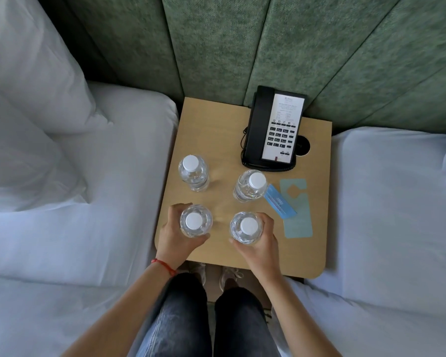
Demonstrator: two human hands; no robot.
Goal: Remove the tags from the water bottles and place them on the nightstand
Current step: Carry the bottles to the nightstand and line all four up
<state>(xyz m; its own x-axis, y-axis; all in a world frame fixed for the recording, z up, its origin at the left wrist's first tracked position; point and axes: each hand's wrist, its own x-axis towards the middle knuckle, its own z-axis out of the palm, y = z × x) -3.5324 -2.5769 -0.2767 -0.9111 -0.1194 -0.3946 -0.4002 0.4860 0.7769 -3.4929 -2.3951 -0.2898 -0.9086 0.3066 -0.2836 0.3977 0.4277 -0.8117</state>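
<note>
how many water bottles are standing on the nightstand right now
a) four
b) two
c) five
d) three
a: four white-capped bottles stand on the nightstand, two at the back, and two in front, one in the left hand and one in the right hand.

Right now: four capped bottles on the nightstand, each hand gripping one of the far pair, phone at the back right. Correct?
Not quite. The head view shows the left hand and right hand gripping the near pair; the far bottles stand untouched. Four capped bottles, nightstand and phone are right.
</note>
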